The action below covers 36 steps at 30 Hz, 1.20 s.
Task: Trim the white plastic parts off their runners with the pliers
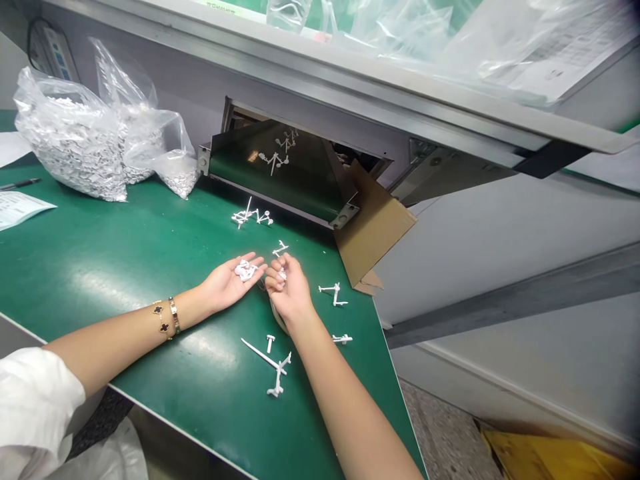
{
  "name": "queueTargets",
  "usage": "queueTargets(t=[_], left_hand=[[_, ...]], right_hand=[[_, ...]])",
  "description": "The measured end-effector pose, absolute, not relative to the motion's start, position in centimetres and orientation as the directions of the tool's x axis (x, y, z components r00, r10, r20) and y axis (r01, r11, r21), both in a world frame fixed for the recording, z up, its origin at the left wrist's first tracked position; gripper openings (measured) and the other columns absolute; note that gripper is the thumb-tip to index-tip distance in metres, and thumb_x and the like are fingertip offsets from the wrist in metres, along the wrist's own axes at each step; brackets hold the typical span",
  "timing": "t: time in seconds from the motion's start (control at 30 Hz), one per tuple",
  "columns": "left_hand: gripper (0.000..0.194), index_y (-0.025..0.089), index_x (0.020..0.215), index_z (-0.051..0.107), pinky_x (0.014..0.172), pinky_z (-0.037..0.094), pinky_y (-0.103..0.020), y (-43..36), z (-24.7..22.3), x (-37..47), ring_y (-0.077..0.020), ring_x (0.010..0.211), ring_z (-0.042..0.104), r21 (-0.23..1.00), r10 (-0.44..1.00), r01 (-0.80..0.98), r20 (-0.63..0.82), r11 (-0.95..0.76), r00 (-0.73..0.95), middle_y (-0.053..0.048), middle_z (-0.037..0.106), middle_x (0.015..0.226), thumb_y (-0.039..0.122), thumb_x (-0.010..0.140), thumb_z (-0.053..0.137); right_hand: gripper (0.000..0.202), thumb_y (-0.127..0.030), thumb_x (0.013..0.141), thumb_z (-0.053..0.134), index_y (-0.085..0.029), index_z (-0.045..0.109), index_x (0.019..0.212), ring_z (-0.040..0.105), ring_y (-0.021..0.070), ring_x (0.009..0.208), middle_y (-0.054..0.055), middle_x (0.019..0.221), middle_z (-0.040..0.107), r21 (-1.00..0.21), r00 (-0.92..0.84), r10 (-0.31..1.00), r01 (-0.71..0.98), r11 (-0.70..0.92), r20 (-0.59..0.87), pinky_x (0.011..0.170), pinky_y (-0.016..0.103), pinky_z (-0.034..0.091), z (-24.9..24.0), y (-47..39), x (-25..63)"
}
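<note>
My left hand (235,280) is palm up with its fingers stretched out flat. A small pile of white plastic parts (246,270) rests on that palm and fingers. Close beside it, my right hand (289,287) has its fingers curled in over small white plastic parts (283,274), only partly visible. Just beyond the right fingers lies a white branched plastic sprue (281,249) on the green table. Nearer to me, below the hands, are a longer branched sprue (277,368) and a short T-shaped white piece (271,343).
More sprue pieces lie right (336,293) and behind (253,215). A metal chute (280,177) opens at the back, with a cardboard flap (375,227) at its right. Clear bags (75,143) full of white parts stand back left. An overhead shelf edge (320,60) crosses above.
</note>
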State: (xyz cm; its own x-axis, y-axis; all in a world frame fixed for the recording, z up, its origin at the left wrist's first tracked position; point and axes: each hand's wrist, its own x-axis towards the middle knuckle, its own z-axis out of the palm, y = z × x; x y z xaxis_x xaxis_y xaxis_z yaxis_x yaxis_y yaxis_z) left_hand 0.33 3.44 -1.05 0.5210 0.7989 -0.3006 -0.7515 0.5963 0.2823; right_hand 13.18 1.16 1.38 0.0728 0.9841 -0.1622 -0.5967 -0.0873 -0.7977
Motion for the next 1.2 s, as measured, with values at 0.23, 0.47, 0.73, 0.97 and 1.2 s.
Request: queueTargets(t=[0.23, 0.47, 0.73, 0.97, 1.2], left_hand=[[0.029, 0.010, 0.113, 0.049, 0.072, 0.053, -0.027, 3.7, -1.1, 0.2, -0.0150, 0.079, 0.063, 0.328, 0.816, -0.751, -0.312, 0.574, 0.487, -0.013, 0.061, 0.104, 0.014, 0.088, 0.035], [0.028, 0.009, 0.109, 0.052, 0.071, 0.051, -0.026, 3.4, -0.7, 0.3, -0.0147, 0.077, 0.062, 0.353, 0.794, -0.714, -0.337, 0.605, 0.506, -0.013, 0.061, 0.099, 0.011, 0.085, 0.038], [0.028, 0.006, 0.107, 0.051, 0.063, 0.050, -0.019, 3.5, -0.7, 0.4, -0.0101, 0.065, 0.059, 0.314, 0.795, -0.734, -0.320, 0.602, 0.515, -0.009, 0.060, 0.080, 0.006, 0.083, 0.037], [0.035, 0.005, 0.119, 0.043, 0.072, 0.053, -0.028, 3.3, -0.5, 0.3, -0.0171, 0.077, 0.063, 0.282, 0.794, -0.748, -0.317, 0.601, 0.519, -0.015, 0.062, 0.089, 0.012, 0.086, 0.032], [0.030, 0.006, 0.111, 0.048, 0.078, 0.052, -0.029, 3.3, -0.5, 0.2, -0.0175, 0.080, 0.063, 0.276, 0.786, -0.743, -0.337, 0.609, 0.519, -0.013, 0.063, 0.085, 0.012, 0.085, 0.034]], right_hand=[[0.005, -0.019, 0.074, 0.060, -0.021, 0.064, 0.071, 0.051, 0.0140, 0.062, -0.002, 0.068, 0.059, -0.802, -0.069, 0.968, 0.548, 0.238, 0.240, 0.059, 0.023, 0.036, 1.6, 0.4, 12.0], [0.011, -0.018, 0.081, 0.061, -0.023, 0.065, 0.089, 0.056, 0.0203, 0.073, 0.005, 0.088, 0.062, -0.373, -0.245, 0.919, 0.858, 0.354, 0.311, 0.064, 0.027, 0.038, 0.8, 0.0, 11.9], [0.010, -0.017, 0.079, 0.057, -0.022, 0.065, 0.076, 0.055, 0.0186, 0.076, 0.003, 0.083, 0.064, -0.655, -0.113, 0.949, 0.699, 0.285, 0.293, 0.071, 0.028, 0.040, 1.2, 0.4, 12.1], [0.017, -0.031, 0.069, 0.058, -0.015, 0.060, 0.077, 0.025, 0.0053, 0.037, -0.009, 0.044, 0.034, -0.990, -0.024, 0.994, 0.088, -0.108, -0.111, 0.036, 0.016, 0.017, 1.8, 0.7, 12.8], [0.015, -0.030, 0.066, 0.053, -0.018, 0.049, 0.073, 0.021, 0.0034, 0.035, -0.011, 0.046, 0.032, -0.986, -0.011, 0.987, -0.044, -0.161, -0.161, 0.035, 0.014, 0.012, 1.7, 0.9, 12.8]])
